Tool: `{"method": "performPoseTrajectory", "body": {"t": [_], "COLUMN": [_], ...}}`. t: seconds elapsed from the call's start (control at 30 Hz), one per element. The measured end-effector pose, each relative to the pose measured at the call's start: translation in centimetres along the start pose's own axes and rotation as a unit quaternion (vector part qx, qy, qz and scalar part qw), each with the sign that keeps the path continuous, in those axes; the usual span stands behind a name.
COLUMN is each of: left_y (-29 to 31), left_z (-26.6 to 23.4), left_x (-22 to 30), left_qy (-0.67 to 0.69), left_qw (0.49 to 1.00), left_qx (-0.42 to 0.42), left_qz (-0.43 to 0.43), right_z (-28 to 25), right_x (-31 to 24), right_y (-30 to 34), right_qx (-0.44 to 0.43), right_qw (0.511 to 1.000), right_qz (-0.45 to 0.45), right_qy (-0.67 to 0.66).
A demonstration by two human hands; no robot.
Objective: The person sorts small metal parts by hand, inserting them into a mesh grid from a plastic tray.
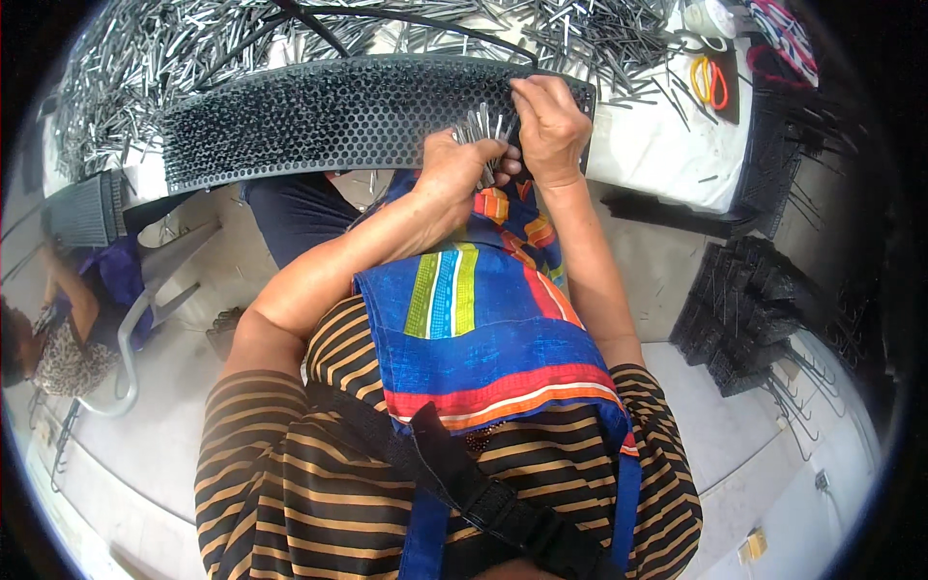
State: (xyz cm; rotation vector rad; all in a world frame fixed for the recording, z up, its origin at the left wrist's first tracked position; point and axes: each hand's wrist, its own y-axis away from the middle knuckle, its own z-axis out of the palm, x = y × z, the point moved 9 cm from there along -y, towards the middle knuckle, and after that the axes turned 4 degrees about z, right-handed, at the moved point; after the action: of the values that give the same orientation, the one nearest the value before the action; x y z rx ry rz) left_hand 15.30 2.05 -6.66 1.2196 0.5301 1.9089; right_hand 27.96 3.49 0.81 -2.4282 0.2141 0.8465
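A long, curved black perforated panel (406,124) lies across in front of me. Small dark pieces stand in many of its holes, thickest toward the left and upper part; open holes show nearer its lower right. My left hand (454,172) is closed round a bundle of thin silvery strips (481,126), held at the panel's lower edge with their ends fanning upward. Just right of it, my right hand (553,124) is pinched at the panel's right end. Whatever its fingertips hold is too small to make out.
Heaps of loose strips (116,106) cover the table behind and left of the panel. Orange-and-yellow handled scissors (717,85) lie at the right, near a striped cloth (785,43). A black stack (739,314) stands lower right. Another person (72,338) sits at far left.
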Motion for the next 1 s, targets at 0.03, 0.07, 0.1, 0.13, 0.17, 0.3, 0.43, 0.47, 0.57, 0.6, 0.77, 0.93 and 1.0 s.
{"method": "performPoseTrajectory", "body": {"t": [0.03, 0.07, 0.1, 0.13, 0.17, 0.3, 0.43, 0.47, 0.57, 0.6, 0.77, 0.93, 1.0], "left_y": [-0.2, -0.4, -0.4, -0.4, -0.4, -0.6, -0.6, -0.6, -0.7, -0.7, -0.7, -0.7, -0.8], "left_z": [0.1, 0.1, 0.2, 0.2, 0.1, 0.1, 0.1, 0.0, 0.0, 0.3, 0.4, 0.2, 0.4], "left_x": [0.0, 0.1, 0.2, 0.2, 0.0, 0.1, 0.1, 0.0, 0.0, 0.2, 0.3, 0.2, 0.2], "left_qy": [0.007, 0.007, 0.008, 0.008, 0.009, 0.017, 0.015, 0.015, 0.018, 0.027, 0.005, -0.042, -0.038], "left_qw": [1.0, 1.0, 1.0, 1.0, 1.0, 1.0, 1.0, 1.0, 1.0, 0.999, 1.0, 0.999, 0.999], "left_qx": [-0.001, -0.002, 0.003, 0.009, 0.008, -0.002, -0.008, -0.007, 0.0, -0.012, -0.012, 0.008, 0.003], "left_qz": [0.003, 0.001, -0.003, -0.007, -0.011, -0.01, -0.01, -0.012, -0.022, -0.013, -0.007, -0.011, -0.006], "right_z": [0.2, 0.5, 0.4, 0.3, 0.3, 0.2, 0.3, 0.0, -0.1, 1.0, 1.7, -2.1, -2.2], "right_x": [0.1, 0.4, 0.9, 1.3, 1.4, 1.4, 0.8, 0.8, 4.1, 4.3, 4.3, 4.9, 3.1], "right_y": [0.0, 0.0, 0.0, 0.1, 0.2, -0.7, -0.6, -0.6, 0.9, 2.1, 3.2, 0.9, -0.1], "right_qx": [-0.011, -0.012, 0.0, 0.013, 0.011, 0.013, -0.006, 0.008, -0.022, -0.101, -0.096, 0.087, 0.076], "right_qw": [1.0, 1.0, 1.0, 0.999, 0.999, 0.995, 0.999, 0.999, 0.958, 0.878, 0.814, 0.924, 0.979], "right_qz": [0.003, 0.004, 0.024, 0.044, 0.047, 0.079, 0.021, 0.025, 0.231, 0.358, 0.39, 0.258, 0.154], "right_qy": [0.022, 0.023, 0.001, -0.02, -0.018, -0.067, -0.031, -0.036, -0.167, -0.303, -0.42, -0.268, -0.111]}}
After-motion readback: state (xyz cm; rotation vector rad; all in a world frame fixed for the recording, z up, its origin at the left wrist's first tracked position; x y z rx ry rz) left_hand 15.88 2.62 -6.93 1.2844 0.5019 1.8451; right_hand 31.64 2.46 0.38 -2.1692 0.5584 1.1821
